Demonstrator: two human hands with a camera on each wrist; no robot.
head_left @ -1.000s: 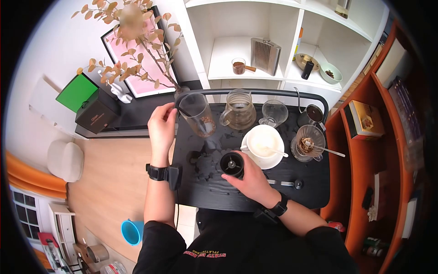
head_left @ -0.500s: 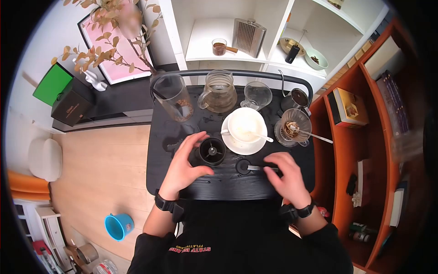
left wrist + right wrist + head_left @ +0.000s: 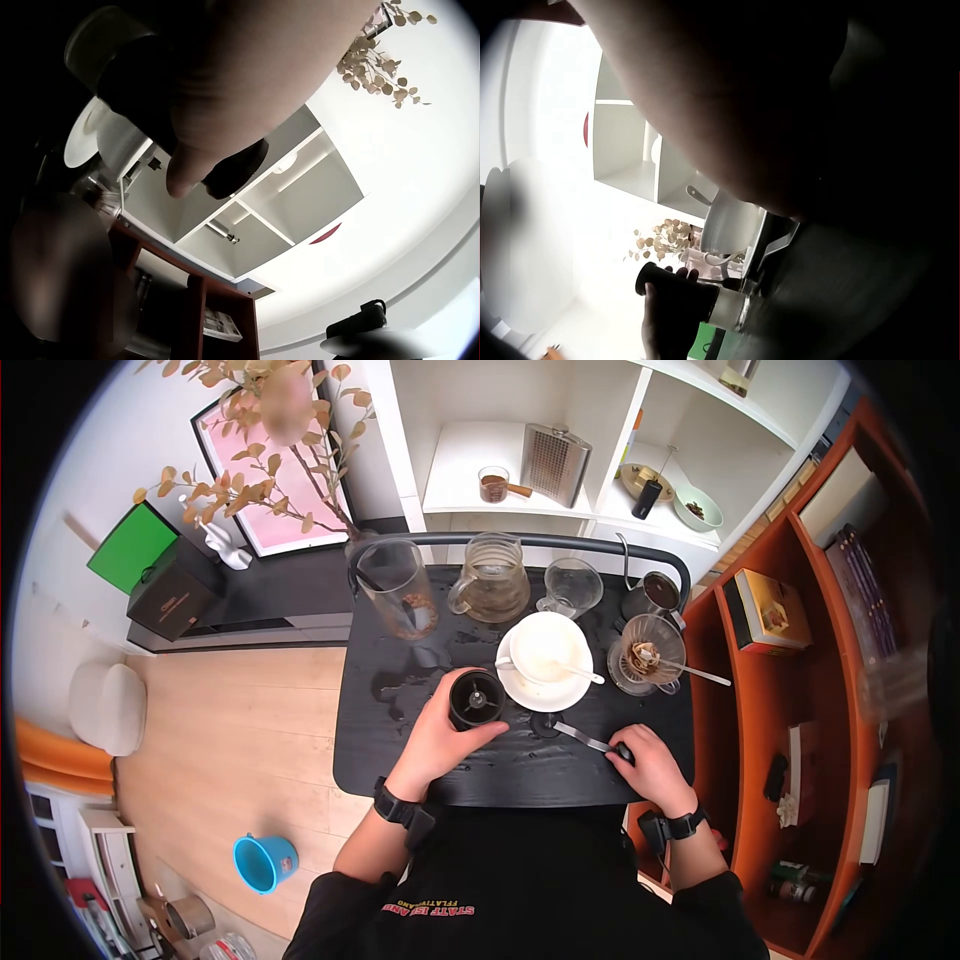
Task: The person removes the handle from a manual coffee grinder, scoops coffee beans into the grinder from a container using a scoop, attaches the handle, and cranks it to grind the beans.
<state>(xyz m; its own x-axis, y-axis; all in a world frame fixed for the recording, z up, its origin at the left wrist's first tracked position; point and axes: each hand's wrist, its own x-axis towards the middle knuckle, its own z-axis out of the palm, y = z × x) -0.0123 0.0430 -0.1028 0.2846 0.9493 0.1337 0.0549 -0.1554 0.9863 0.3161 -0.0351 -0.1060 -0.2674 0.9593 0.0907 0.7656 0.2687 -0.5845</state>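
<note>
One black table (image 3: 560, 785) bears everything we list, placed by its white cup (image 3: 543, 643). Behind and left of the cup: one tall glass vessel (image 3: 395, 585), beans low inside. Behind, slightly left: one glass pitcher (image 3: 495, 575). Beneath the cup: one white saucer (image 3: 530, 698). To the right: one ribbed glass cone (image 3: 655, 645), brown contents. Front-left of the cup: one black open-topped cylinder (image 3: 476, 700), upright; we note the left hand (image 3: 430, 738) gripping it, fingers and thumb curled round its side. Front-right: one metal crank (image 3: 585, 737), its black knob (image 3: 623, 753) held in the curled fingers of the right hand (image 3: 655, 770).
</note>
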